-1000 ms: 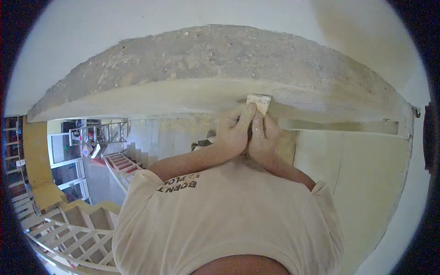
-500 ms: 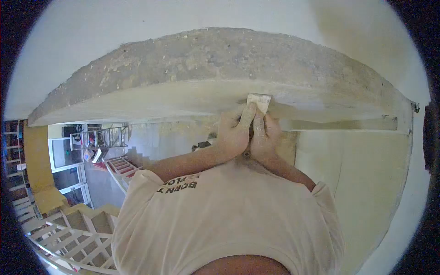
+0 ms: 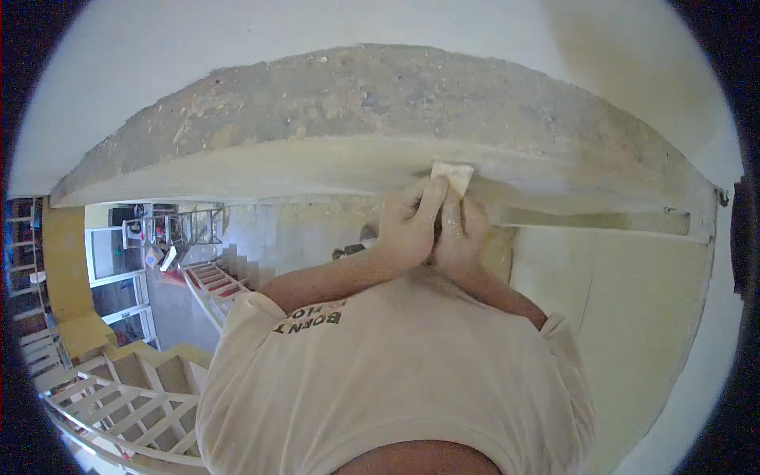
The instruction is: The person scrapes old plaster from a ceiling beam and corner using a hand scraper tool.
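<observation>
Both of my hands are together in the middle of the view, raised to a long pale beam. They grip a putty knife with a whitish, plaster-smeared blade; its wide edge meets the beam's smooth face. My left hand wraps it from the left, thumb pressed along the blade. My right hand closes on it from the right, its thumb beside the other and dusted white. The knife's handle is hidden within my hands. Above the smooth face runs a rough, grey, patchy strip.
Lower left, a staircase with a white lattice railing descends. Beyond it a ladder, a metal frame and a glazed window or door show. A recessed slot runs along the right wall.
The hands and putty knife sit very slightly further right in view, still against the beam. The camera view has shifted a little. The grip looks the same.
</observation>
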The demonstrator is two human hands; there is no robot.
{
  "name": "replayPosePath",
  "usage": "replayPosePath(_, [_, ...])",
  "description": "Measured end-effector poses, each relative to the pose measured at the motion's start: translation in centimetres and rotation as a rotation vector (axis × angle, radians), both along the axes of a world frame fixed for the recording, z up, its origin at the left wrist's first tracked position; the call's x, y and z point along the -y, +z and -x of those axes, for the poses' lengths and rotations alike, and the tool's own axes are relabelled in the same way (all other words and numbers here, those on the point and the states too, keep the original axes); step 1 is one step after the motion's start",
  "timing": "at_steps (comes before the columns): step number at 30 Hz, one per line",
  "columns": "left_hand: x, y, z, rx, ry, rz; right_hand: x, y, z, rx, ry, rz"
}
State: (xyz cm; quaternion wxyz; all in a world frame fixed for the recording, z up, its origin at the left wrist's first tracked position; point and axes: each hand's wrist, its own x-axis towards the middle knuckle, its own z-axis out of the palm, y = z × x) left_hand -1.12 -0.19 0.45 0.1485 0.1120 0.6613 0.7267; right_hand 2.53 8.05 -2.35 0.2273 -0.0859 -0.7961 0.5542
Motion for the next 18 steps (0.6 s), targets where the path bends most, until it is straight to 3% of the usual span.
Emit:
replayPosePath(5, [0.1, 1.5, 0.1, 0.056, -0.056, -0.027, 0.2, 1.3, 0.3, -0.061, 0.009, 0.169])
replayPosePath(9, [-0.1, -0.7, 0.0, -0.057, 0.022, 0.074, 0.2, -0.1, 0.4, -0.128, -0.07, 0.006])
replayPosePath(15, [-0.3, 0.0, 0.3, 0.011, -0.054, -0.107, -0.2, 0.4, 0.3, -0.077, 0.004, 0.172])
replayPosePath(18, [-0.2, -0.2, 0.3, -0.024, -0.006, 0.071, 0.2, -0.1, 0.5, -0.222, -0.049, 0.078])
